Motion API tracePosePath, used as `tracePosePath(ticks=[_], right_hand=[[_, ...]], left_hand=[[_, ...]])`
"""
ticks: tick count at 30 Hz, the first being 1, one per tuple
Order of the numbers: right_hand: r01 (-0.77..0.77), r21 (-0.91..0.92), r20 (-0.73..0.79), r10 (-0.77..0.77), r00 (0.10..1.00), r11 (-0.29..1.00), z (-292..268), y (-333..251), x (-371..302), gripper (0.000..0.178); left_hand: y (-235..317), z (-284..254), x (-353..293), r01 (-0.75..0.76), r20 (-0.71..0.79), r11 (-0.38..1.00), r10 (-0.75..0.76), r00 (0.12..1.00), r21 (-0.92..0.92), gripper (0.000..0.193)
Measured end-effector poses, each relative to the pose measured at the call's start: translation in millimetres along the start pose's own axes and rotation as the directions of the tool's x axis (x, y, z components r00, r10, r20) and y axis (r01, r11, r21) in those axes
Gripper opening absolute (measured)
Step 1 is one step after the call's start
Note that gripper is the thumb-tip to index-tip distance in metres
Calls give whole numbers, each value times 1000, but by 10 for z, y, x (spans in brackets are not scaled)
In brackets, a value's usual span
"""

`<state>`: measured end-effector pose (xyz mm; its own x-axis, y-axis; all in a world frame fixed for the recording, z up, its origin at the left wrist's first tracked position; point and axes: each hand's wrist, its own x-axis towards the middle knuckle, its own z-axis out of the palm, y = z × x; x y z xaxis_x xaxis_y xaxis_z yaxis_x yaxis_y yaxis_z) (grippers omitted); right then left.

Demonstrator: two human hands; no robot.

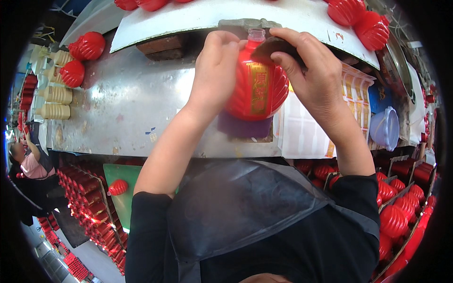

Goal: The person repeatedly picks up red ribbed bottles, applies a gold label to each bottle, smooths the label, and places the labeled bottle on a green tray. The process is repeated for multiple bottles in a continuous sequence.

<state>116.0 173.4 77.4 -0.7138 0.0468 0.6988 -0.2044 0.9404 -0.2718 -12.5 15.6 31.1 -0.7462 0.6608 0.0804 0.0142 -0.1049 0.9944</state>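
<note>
A red ribbed bottle (pixel 238 94) with a clear neck stands out in front of me, its neck pointing away and a gold label (pixel 258 89) down its face. My left hand (pixel 217 66) is closed against the bottle's left shoulder, close to the neck. Between the thumb and fingers of my right hand (pixel 314 66) is a thin dark flat piece (pixel 278 46), pressed against the bottle's right shoulder; its exact kind I cannot tell. Under the bottle's near end is a purple pad (pixel 245 128).
White-backed label sheets (pixel 304 127) lie to the right, near a pale blue bucket (pixel 385 127). Red bottles (pixel 89 45) and cream-coloured containers (pixel 56 95) line the left. A white board (pixel 188 23) crosses the far side. Crates of red bottles (pixel 395 219) flank me; another person (pixel 35 162) is at far left.
</note>
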Motion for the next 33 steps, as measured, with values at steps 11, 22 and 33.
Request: tracePosePath(ticks=[11,22,33], right_hand=[[13,62,100,-19,995,998,65,1,210,28],[103,-7,65,-102,993,995,78,49,226,32],[102,141,20,-106,994,985,-53,36,-133,26]], left_hand=[[41,13,-68,-34,-12,998,35,999,57,24],[57,1,-106,-13,26,1000,12,1000,16,33],[-9,0,192,37,29,988,-42,999,151,27]])
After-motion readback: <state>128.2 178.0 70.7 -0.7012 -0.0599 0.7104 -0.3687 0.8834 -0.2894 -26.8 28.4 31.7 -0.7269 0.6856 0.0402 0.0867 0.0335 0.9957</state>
